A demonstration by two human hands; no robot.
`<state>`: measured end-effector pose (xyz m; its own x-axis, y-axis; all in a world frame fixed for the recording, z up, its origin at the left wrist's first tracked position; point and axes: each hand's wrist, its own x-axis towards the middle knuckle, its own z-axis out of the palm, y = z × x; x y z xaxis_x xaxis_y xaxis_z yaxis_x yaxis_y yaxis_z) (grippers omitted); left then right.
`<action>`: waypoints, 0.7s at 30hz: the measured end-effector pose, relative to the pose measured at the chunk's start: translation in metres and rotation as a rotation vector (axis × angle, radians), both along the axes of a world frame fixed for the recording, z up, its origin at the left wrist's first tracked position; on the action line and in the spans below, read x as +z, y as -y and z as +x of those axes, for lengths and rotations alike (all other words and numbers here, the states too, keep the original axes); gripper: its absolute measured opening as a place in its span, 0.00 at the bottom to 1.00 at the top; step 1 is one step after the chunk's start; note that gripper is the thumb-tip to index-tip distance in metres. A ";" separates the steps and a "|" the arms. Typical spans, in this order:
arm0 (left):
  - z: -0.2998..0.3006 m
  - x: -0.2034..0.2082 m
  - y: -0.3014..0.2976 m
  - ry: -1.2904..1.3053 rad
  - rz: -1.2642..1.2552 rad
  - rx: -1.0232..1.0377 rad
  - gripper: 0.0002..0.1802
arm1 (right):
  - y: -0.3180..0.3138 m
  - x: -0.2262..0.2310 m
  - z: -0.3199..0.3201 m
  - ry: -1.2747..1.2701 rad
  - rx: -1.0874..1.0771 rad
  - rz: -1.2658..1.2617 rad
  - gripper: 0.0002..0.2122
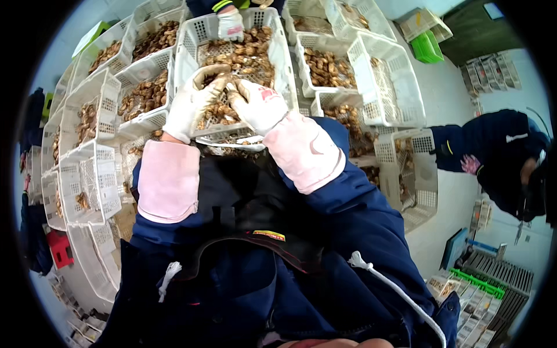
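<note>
Both my hands are in white work gloves over the near part of a white slatted plastic crate (pixel 284 64). Brown, knobbly, mushroom-like pieces (pixel 246 58) lie heaped in it. My left hand (pixel 196 98) has its fingers curled toward the thumb, and the glove's fingertips look soiled. My right hand (pixel 260 105) is closed in a pinch, its fingertips close to the left ones. Whatever lies between the fingers is too small and covered to name. Below the hands, at the crate's near end, sits a white tray-like edge (pixel 229 140) with a few brown bits.
Across the crate, another person's gloved hand (pixel 231 25) reaches into the far end. White crates with brown pieces stand left (pixel 87 124) and right (pixel 328 66). A person in dark blue (pixel 487 142) stands at right. A red stool (pixel 60 248) is at lower left.
</note>
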<state>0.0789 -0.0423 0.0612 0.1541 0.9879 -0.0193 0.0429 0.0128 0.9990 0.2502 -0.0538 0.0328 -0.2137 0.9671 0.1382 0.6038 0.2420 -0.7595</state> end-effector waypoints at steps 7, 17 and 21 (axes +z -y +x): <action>0.011 -0.006 0.006 -0.095 0.096 -0.065 0.19 | 0.013 -0.018 0.008 -0.450 0.023 -0.049 0.17; -0.006 -0.031 0.009 -0.071 0.032 0.049 0.19 | 0.015 -0.011 0.005 -0.265 0.066 -0.177 0.19; -0.018 -0.045 0.012 -0.030 0.099 0.124 0.20 | 0.004 -0.028 0.000 -0.206 0.091 -0.061 0.24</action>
